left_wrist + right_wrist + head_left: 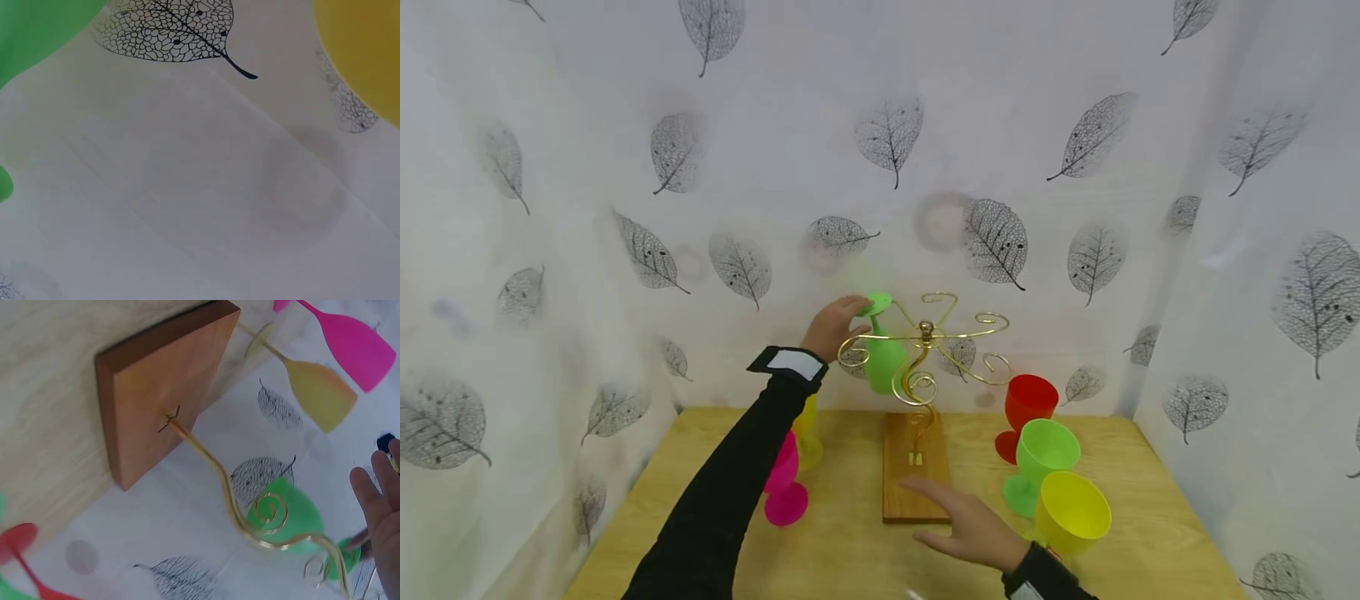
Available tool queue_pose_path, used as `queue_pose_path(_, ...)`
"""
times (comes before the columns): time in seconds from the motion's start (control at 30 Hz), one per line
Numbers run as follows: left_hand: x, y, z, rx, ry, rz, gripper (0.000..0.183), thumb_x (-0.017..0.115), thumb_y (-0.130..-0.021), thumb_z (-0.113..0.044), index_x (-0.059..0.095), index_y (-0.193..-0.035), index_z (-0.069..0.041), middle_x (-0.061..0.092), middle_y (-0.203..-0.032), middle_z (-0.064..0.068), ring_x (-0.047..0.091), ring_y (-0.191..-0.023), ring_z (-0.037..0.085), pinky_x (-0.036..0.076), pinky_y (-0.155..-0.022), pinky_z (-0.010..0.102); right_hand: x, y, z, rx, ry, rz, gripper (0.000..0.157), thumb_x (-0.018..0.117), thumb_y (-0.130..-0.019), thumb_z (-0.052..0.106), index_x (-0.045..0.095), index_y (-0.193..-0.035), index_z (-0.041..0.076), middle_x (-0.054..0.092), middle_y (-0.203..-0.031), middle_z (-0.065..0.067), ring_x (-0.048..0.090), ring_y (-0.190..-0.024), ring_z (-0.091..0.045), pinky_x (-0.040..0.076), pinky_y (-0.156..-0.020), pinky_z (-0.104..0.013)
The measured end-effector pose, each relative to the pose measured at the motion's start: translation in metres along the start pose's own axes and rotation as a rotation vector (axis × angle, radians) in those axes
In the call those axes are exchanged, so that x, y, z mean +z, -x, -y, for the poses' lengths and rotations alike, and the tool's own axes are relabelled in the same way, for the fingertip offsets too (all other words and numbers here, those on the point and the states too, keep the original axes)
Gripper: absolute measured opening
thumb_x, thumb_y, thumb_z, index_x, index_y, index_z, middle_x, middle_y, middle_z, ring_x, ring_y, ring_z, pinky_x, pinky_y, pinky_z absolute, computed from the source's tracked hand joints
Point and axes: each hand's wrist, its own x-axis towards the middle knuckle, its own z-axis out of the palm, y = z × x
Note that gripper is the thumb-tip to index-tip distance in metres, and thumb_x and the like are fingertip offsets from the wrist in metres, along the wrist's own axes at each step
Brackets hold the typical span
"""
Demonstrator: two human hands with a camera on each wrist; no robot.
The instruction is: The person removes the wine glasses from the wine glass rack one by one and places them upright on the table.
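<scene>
My left hand (837, 327) pinches the foot of a green plastic goblet (886, 363), which hangs upside down at the left arms of a gold metal glass rack (927, 335). Whether the rack's curled hook bears its weight, I cannot tell. In the left wrist view only part of a green surface (44, 31) shows, and the left fingers are out of sight. My right hand (973, 527) hovers in front of the rack's wooden base (917, 487), its fingers extended and holding nothing. The right wrist view shows the right hand's fingers (382, 494) at its right edge.
Right of the rack stand a red goblet (1030, 402), another green goblet (1047, 448) and a yellow goblet (1073, 510). A pink goblet (786, 504) and another yellow goblet (808, 450) stand left, partly behind the left sleeve. A leaf-print curtain (820, 150) surrounds the wooden table (842, 550).
</scene>
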Motion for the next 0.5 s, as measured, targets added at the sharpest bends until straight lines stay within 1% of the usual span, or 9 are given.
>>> queue_pose_path(0.03, 0.002, 0.0, -0.001, 0.011, -0.008, -0.004, 0.039, 0.072, -0.081, -0.012, 0.061, -0.117, -0.002, 0.064, -0.119, 0.014, 0.06, -0.111, 0.028, 0.05, -0.097, 0.036, 0.0, -0.007, -0.002, 0.007, -0.021, 0.035, 0.059, 0.065, -0.088, 0.033, 0.04, -0.141, 0.021, 0.055, -0.136, -0.004, 0.058, -0.117, -0.021, 0.052, -0.094, -0.037)
queue_pose_path(0.13, 0.006, 0.002, -0.003, 0.042, -0.042, -0.027, 0.032, 0.07, -0.082, -0.009, 0.064, -0.113, -0.003, 0.067, -0.114, 0.013, 0.063, -0.107, 0.027, 0.051, -0.093, 0.036, 0.001, -0.023, -0.007, 0.008, -0.036, 0.111, 0.06, 0.062, -0.089, 0.036, 0.039, -0.142, 0.019, 0.053, -0.137, -0.005, 0.057, -0.119, -0.021, 0.05, -0.097, -0.038)
queue_pose_path(0.23, 0.007, 0.002, -0.004, 0.056, -0.079, -0.055, 0.028, 0.068, -0.083, -0.007, 0.066, -0.111, -0.004, 0.069, -0.111, 0.012, 0.065, -0.104, 0.026, 0.053, -0.09, 0.035, 0.003, -0.037, -0.012, 0.003, -0.035, 0.159, 0.061, 0.059, -0.091, 0.039, 0.037, -0.143, 0.016, 0.052, -0.14, -0.004, 0.056, -0.121, -0.02, 0.049, -0.099, -0.038)
queue_pose_path(0.37, 0.005, 0.0, -0.005, 0.057, -0.092, -0.082, 0.024, 0.065, -0.085, -0.007, 0.067, -0.109, -0.005, 0.07, -0.109, 0.011, 0.066, -0.101, 0.026, 0.054, -0.088, 0.035, 0.004, -0.051, -0.015, -0.009, -0.014, 0.182, 0.061, 0.058, -0.092, 0.037, 0.034, -0.145, 0.019, 0.053, -0.139, -0.002, 0.059, -0.117, -0.019, 0.05, -0.098, -0.037)
queue_pose_path(0.43, 0.004, -0.001, -0.005, 0.06, -0.105, -0.078, 0.023, 0.062, -0.087, -0.007, 0.067, -0.109, -0.006, 0.071, -0.108, 0.01, 0.067, -0.099, 0.026, 0.055, -0.086, 0.035, 0.003, -0.058, -0.014, -0.02, 0.004, 0.188, 0.06, 0.056, -0.093, 0.036, 0.031, -0.145, 0.022, 0.054, -0.137, -0.002, 0.06, -0.116, -0.018, 0.05, -0.097, -0.036)
queue_pose_path(0.5, 0.002, -0.001, -0.006, 0.071, -0.132, -0.064, 0.023, 0.059, -0.088, -0.005, 0.066, -0.111, -0.007, 0.07, -0.109, 0.009, 0.067, -0.098, 0.025, 0.055, -0.084, 0.034, 0.001, -0.064, -0.011, -0.061, 0.02, 0.173, 0.059, 0.056, -0.093, 0.035, 0.031, -0.145, 0.021, 0.055, -0.136, -0.003, 0.06, -0.115, -0.019, 0.051, -0.097, -0.036)
